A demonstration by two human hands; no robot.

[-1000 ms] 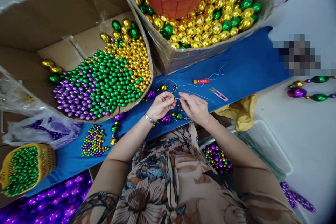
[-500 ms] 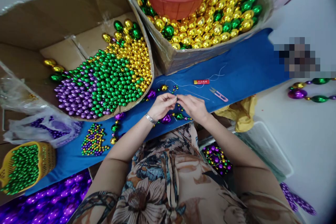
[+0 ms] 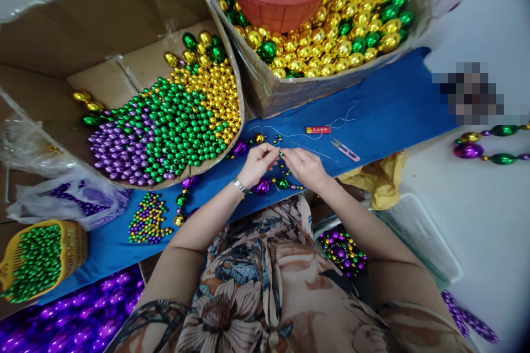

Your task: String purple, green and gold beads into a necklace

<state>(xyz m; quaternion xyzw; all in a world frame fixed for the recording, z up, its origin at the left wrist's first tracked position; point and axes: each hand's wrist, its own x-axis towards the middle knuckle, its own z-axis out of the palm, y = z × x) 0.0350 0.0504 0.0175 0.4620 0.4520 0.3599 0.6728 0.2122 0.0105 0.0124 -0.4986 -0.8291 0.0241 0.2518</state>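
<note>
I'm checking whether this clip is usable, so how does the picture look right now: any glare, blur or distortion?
Head view: bright glints on the gold beads and on the purple beads at lower left, which look soft; shade inside the left cardboard box; corners darkened at right; a pixelated patch there too; detail between the left hand and right hand too small to make out.

Tiny green bead [image 3: 281, 153], pinched, partly covered
</note>
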